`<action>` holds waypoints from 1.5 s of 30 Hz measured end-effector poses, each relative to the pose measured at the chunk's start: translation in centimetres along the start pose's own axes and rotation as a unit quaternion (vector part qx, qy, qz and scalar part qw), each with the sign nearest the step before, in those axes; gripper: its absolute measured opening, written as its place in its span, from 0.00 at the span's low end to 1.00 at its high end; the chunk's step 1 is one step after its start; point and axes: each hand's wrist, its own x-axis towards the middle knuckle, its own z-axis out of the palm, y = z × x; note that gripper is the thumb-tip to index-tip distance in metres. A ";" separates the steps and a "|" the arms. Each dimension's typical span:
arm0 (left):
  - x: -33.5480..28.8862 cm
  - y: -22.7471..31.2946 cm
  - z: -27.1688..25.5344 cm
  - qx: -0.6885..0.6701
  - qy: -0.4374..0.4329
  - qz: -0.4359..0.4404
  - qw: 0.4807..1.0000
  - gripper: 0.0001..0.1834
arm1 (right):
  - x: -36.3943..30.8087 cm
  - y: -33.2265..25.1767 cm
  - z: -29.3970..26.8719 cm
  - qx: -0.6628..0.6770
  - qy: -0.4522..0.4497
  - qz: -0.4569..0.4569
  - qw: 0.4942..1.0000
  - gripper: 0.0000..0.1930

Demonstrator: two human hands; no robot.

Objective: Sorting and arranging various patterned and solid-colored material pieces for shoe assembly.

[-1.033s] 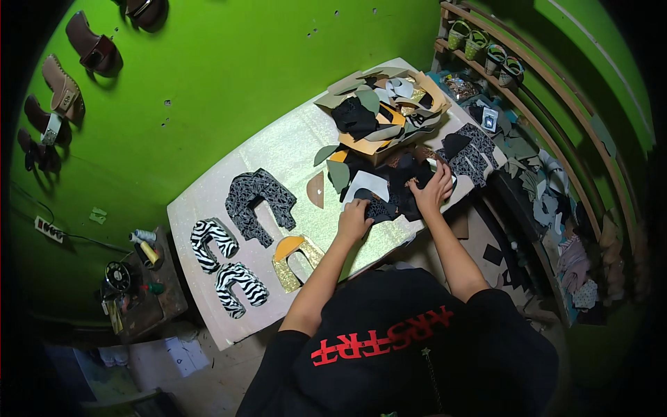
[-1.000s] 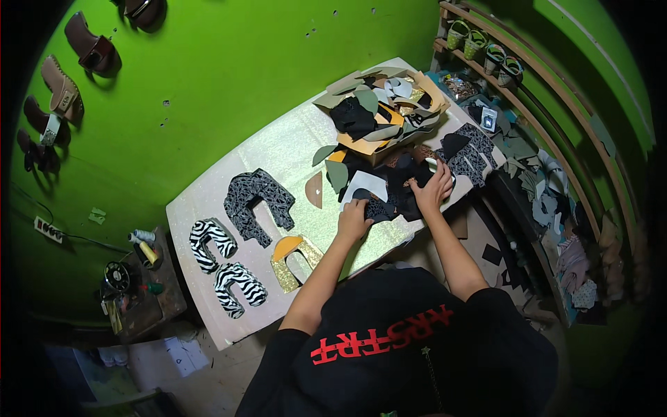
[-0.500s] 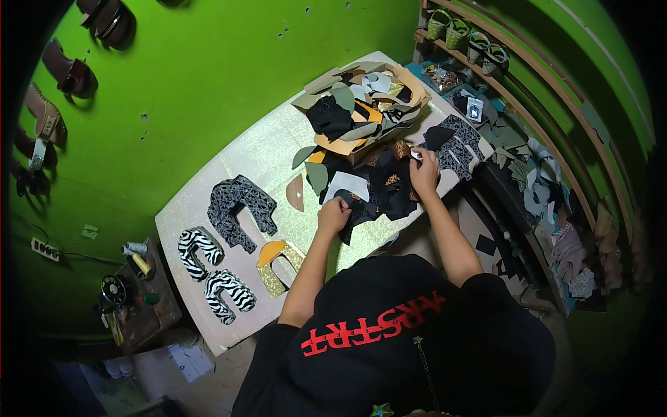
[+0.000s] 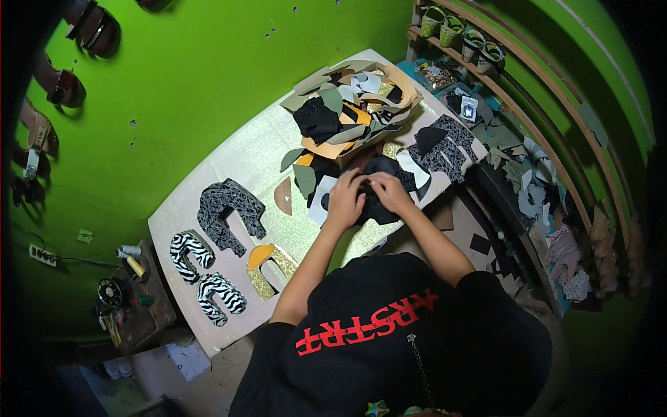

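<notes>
My left hand [image 4: 345, 197] and my right hand [image 4: 390, 192] are close together over a loose heap of black cut scraps [image 4: 376, 211]. The fingers of both curl inward around black scraps, and their tips nearly meet. What lies under the palms is hidden. A white piece [image 4: 320, 200] sticks out beside my left hand, and a white curved piece [image 4: 413, 171] lies to the right of my right hand. Just behind the heap stands an open box [image 4: 332, 150], overfilled with green, black, white, orange and gold cut pieces.
On the table's [image 4: 229, 163] left lie black-grey patterned arch pieces [image 4: 231, 214], zebra-striped pieces [image 4: 221, 297] and a gold piece with an orange half-round [image 4: 262, 256]. A brown half-round [image 4: 283, 197] sits nearer. More patterned material [image 4: 455, 149] covers the right corner. Shelves [image 4: 524, 94] curve along the right.
Both hands have come together over the black heap, the right one moving left from the heap's right side. Brown-patterned scraps seen earlier are now covered, and the white curved piece shows.
</notes>
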 end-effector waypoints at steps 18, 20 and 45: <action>-1.4 -0.5 4.2 0.143 -0.199 -0.118 0.962 0.30 | 6.6 6.3 -6.3 -0.353 0.164 0.196 0.900 0.06; -1.4 -0.5 4.1 0.145 -0.210 -0.120 0.960 0.31 | 6.8 6.1 -6.9 -0.328 0.213 0.191 0.900 0.06; -4.6 -0.7 -7.5 -0.212 0.094 -0.088 0.969 0.24 | 1.7 -13.8 5.4 0.030 0.190 -0.098 0.976 0.11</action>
